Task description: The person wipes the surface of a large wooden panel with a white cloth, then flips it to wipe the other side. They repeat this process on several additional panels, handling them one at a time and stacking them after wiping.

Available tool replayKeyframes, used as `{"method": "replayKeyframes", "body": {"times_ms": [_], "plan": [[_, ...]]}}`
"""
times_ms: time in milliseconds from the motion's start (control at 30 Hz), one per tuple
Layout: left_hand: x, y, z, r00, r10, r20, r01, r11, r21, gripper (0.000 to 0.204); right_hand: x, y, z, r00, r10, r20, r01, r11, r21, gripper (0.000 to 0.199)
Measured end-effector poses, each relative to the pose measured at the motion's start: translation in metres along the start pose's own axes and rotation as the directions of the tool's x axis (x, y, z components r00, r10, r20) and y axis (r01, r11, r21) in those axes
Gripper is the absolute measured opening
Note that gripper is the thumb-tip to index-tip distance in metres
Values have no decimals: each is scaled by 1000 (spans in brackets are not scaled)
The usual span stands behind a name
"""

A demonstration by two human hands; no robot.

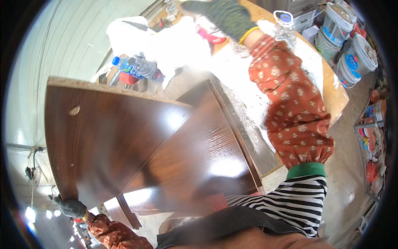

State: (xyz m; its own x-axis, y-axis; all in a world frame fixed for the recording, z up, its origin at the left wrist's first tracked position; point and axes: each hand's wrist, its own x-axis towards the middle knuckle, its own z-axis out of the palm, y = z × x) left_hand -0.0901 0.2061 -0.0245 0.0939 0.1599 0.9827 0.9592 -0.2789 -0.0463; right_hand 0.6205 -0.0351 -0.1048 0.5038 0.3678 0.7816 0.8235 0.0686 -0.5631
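One gloved left hand [71, 207] grasps the lower corner of one tilted brown panel [103, 137] at left. One gloved right hand [228, 18] extends over a table [336, 97], its grip too blurred to tell; two plastic bottles [145, 68] lie beyond the panel.

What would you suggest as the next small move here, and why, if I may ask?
Perhaps steady the dark brown wood-grain panel with the left gloved hand: that hand is at its lower corner, while the right gloved hand is stretched out over the cluttered table, well away from the panel.
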Motion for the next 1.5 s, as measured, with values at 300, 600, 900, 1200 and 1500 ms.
{"method": "replayKeyframes", "body": {"times_ms": [300,600,900,1200,1500], "plan": [[-6,-1,-78,935,-352,-42,336,918,-211,48,-14,-33,73,953,138,270,-195,960,200,69],[-46,99,-173,983,160,-93,-180,944,-278,29,-11,-51,116,948,-282,148,258,952,163,53],[-31,185,-237,859,504,-90,-462,838,289,43,-5,-46,59,929,-219,298,184,973,142,45],[-31,174,-199,885,455,-98,-440,887,139,43,-17,-43,27,943,-206,262,158,969,192,37],[-27,185,-193,885,445,-137,-427,893,143,37,-60,-26,-67,991,15,134,-80,866,493,31]]}}
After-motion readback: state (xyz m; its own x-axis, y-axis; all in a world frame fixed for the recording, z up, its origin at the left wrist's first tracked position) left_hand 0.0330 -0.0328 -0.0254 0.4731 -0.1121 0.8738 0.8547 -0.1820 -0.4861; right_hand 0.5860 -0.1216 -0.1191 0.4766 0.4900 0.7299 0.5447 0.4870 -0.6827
